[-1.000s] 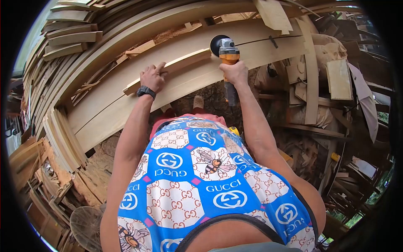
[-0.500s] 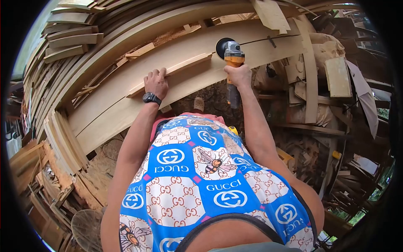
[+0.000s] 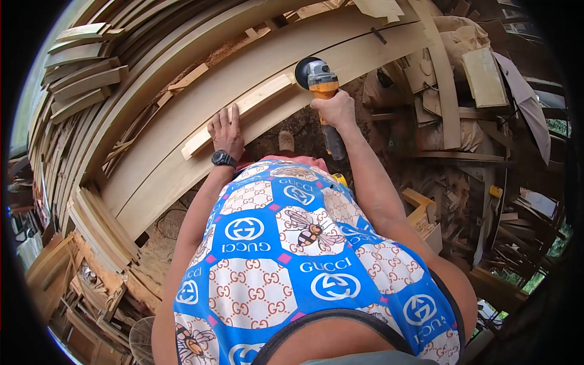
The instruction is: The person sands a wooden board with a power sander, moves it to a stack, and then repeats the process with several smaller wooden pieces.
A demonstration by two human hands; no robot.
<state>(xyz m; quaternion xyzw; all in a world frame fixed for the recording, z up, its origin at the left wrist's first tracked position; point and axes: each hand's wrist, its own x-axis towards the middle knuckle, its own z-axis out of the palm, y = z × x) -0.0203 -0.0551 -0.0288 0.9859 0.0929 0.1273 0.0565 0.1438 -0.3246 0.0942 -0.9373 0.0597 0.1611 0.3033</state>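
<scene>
An orange and grey angle grinder is in my right hand, with my fingers wrapped round its body. Its dark round disc is right at the far end of a pale wooden strip. That strip lies lengthwise on a long, wide plank. My left hand rests on the strip nearer its left end, fingers stretched flat across it, and a black watch is on that wrist. The palm side of the left hand is hidden.
Long curved boards are stacked beyond the plank on the left. Short wood pieces pile up at far left. At right stand an upright board and a brown sack. A yellow tool lies low near my right arm.
The strip has been turned on the plank, so a wider face now shows. My left hand's fingers have straightened from a curl to lie flat over it. The grinder stays at the strip's end.
</scene>
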